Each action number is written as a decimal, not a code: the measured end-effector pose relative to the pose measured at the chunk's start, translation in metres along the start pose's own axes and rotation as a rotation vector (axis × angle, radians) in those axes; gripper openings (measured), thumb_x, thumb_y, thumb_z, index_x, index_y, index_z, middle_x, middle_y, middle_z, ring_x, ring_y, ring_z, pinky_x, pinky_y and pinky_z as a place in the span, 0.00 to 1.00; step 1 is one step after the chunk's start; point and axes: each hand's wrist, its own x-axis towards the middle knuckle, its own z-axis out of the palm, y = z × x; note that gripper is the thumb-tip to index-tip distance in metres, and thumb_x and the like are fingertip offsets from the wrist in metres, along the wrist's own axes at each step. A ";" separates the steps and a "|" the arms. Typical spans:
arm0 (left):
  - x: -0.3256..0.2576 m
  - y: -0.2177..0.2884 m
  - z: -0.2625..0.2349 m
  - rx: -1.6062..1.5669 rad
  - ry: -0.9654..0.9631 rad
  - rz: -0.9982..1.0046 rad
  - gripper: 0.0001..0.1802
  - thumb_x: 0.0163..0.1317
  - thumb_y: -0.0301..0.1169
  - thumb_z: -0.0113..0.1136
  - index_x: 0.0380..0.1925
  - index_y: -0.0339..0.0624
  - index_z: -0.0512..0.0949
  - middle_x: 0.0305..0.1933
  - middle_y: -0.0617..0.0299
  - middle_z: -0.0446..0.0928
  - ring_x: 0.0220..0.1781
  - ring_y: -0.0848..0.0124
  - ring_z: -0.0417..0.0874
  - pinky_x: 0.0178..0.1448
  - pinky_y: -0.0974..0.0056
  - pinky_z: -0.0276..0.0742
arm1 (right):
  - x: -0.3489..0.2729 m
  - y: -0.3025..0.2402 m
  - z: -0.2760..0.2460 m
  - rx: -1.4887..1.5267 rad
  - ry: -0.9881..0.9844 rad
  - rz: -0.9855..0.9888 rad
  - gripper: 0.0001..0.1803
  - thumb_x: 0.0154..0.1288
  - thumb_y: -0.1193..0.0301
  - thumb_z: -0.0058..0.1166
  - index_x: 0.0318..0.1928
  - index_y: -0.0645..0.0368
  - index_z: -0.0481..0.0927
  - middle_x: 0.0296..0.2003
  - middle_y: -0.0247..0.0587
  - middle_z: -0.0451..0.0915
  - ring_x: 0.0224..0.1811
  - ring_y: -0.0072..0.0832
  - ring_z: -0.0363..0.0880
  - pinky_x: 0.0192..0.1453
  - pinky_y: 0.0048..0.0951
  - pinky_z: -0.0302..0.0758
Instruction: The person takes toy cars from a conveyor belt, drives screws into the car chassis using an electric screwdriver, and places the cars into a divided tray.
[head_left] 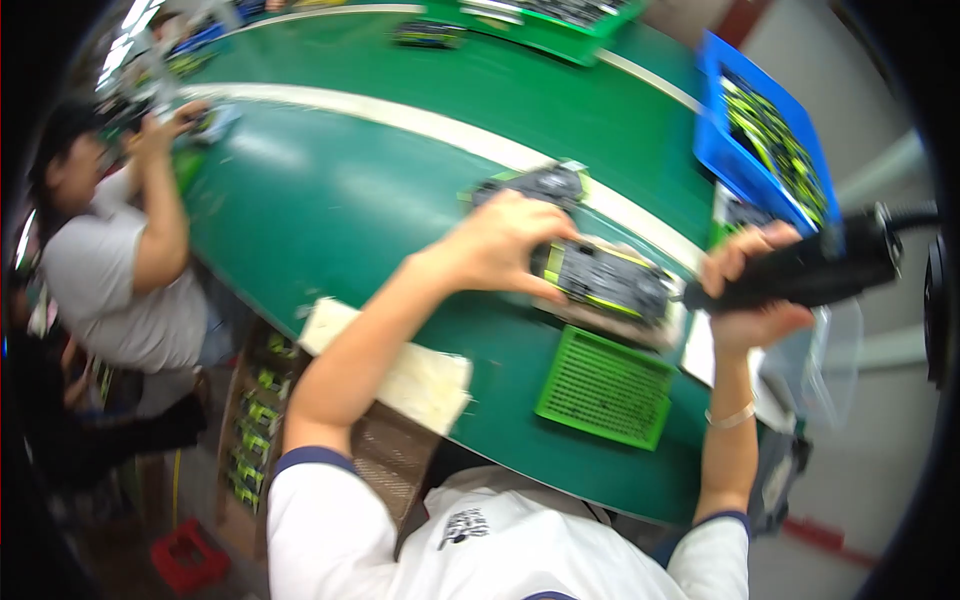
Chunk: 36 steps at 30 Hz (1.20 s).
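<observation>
Steadying the black-and-green board on the worktop with our left hand closed over its edge, we aim the black power screwdriver, gripped tight in our right hand.

The curved green conveyor belt looks smooth and faintly glossy, with a matt white stripe. At five o'clock of its middle lies a perforated green plastic tray; at four o'clock a black, matt plastic power screwdriver. The blue crate at two o'clock is shiny plastic. A cardboard box at seven o'clock looks dull and rough.
</observation>
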 end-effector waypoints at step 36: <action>0.003 0.088 -0.050 -0.692 0.457 -0.126 0.34 0.40 0.32 0.67 0.51 0.37 0.65 0.47 0.55 0.72 0.44 0.71 0.74 0.52 0.68 0.70 | 0.017 -0.153 -0.025 0.076 0.493 -0.747 0.28 0.38 0.45 0.57 0.30 0.54 0.68 0.23 0.33 0.58 0.21 0.21 0.56 0.29 0.22 0.54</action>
